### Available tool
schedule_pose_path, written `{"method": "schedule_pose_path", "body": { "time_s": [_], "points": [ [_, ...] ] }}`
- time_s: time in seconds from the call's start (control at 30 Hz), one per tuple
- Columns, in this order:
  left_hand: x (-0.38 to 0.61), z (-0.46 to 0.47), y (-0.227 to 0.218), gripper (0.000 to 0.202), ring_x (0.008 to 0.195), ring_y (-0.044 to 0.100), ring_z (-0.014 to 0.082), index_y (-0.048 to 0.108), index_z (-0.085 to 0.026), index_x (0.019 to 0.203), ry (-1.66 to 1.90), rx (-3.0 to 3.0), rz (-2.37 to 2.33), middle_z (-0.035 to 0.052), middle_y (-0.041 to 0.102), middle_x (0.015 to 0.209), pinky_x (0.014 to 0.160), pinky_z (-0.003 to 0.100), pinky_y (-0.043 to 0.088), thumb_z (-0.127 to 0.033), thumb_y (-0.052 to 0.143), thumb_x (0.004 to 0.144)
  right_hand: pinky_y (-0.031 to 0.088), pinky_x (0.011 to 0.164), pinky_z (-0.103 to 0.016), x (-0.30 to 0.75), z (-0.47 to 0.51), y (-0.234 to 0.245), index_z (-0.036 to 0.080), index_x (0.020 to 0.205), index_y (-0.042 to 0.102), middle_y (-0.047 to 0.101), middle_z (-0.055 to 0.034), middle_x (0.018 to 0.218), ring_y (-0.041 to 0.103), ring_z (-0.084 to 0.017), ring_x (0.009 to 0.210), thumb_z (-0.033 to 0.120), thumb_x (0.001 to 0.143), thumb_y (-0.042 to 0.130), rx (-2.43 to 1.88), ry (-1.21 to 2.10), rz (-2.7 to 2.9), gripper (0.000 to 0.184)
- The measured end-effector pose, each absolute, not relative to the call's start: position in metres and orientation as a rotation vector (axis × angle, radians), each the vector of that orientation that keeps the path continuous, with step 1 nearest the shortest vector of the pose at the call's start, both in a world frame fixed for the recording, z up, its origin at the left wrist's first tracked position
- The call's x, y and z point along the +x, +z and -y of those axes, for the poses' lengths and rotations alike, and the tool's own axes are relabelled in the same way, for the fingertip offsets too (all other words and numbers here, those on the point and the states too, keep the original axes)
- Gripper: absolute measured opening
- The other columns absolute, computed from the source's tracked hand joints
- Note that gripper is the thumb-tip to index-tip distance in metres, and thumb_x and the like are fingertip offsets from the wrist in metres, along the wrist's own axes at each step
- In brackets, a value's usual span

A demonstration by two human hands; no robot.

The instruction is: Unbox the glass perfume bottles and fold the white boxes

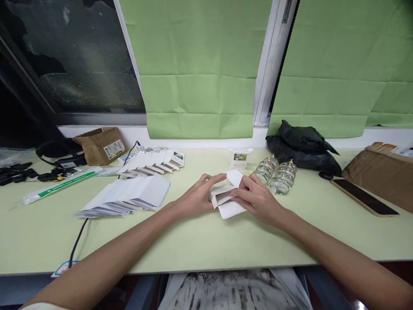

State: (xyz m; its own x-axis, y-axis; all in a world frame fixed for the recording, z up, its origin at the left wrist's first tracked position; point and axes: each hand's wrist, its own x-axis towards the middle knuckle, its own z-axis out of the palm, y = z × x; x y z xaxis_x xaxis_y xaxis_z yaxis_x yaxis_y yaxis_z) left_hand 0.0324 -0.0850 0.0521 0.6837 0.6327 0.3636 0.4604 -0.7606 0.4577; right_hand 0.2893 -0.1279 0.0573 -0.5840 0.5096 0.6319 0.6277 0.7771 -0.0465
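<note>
A small white cardboard box is held above the table between both hands, its end open toward me and its flaps spread. My left hand grips the box's left side, with the thumb below and a finger reaching over the top. My right hand pinches the right wall and flap, fingertips at the opening. Behind the hands stands another white box with a picture on its front and its top flaps raised. Two stacks of clear glass jars with gold-coloured tips are just beyond my right hand.
At left lie a fan of flat white cartons and a row of white boxes. Behind are an open brown carton and a black cable. At right are black plastic bags, a phone and a brown parcel.
</note>
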Motion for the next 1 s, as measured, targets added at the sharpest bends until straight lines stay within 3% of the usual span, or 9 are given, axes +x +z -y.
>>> {"method": "schedule_pose_path", "body": {
  "time_s": [0.27, 0.4, 0.5, 0.8, 1.0],
  "points": [
    [0.031, 0.077, 0.042, 0.089, 0.112, 0.053, 0.0279, 0.039, -0.035, 0.158, 0.693, 2.560, -0.762, 0.0069, 0.067, 0.131, 0.095, 0.041, 0.051, -0.033, 0.082, 0.080, 0.043, 0.079, -0.036, 0.287, 0.130, 0.057, 0.023, 0.111, 0.074, 0.054, -0.0074, 0.092, 0.044, -0.023, 0.089, 0.029, 0.104, 0.056, -0.856, -0.152, 2.353, 0.020],
    [0.032, 0.073, 0.042, 0.076, 0.119, 0.057, 0.0301, 0.055, -0.031, 0.141, 0.733, 2.636, -0.705, 0.0077, 0.066, 0.129, 0.105, 0.045, 0.043, -0.033, 0.088, 0.072, 0.043, 0.081, -0.038, 0.287, 0.130, 0.057, 0.024, 0.115, 0.073, 0.055, -0.0080, 0.095, 0.045, -0.024, 0.090, 0.033, 0.104, 0.057, -0.905, -0.174, 2.350, 0.021],
    [0.033, 0.073, 0.043, 0.065, 0.120, 0.058, 0.0298, 0.060, -0.029, 0.130, 0.754, 2.636, -0.715, 0.0075, 0.066, 0.127, 0.105, 0.045, 0.041, -0.034, 0.088, 0.072, 0.042, 0.080, -0.038, 0.288, 0.130, 0.058, 0.024, 0.109, 0.075, 0.055, -0.0078, 0.094, 0.045, -0.024, 0.089, 0.034, 0.103, 0.058, -0.917, -0.171, 2.346, 0.020],
    [0.031, 0.083, 0.047, 0.063, 0.117, 0.055, 0.0298, 0.057, -0.028, 0.129, 0.745, 2.566, -0.740, 0.0082, 0.063, 0.126, 0.100, 0.043, 0.044, -0.032, 0.087, 0.074, 0.044, 0.083, -0.038, 0.287, 0.134, 0.065, 0.024, 0.100, 0.074, 0.054, -0.0067, 0.095, 0.045, -0.024, 0.095, 0.037, 0.102, 0.062, -0.900, 0.144, 2.313, 0.018],
    [0.030, 0.088, 0.051, 0.068, 0.123, 0.052, 0.0306, 0.049, -0.030, 0.141, 0.772, 2.523, -0.715, 0.0094, 0.059, 0.135, 0.103, 0.044, 0.046, -0.028, 0.080, 0.081, 0.043, 0.086, -0.040, 0.292, 0.135, 0.066, 0.026, 0.117, 0.070, 0.050, -0.0076, 0.100, 0.043, -0.025, 0.097, 0.048, 0.098, 0.065, -0.845, 0.041, 2.327, 0.030]
  ]
}}
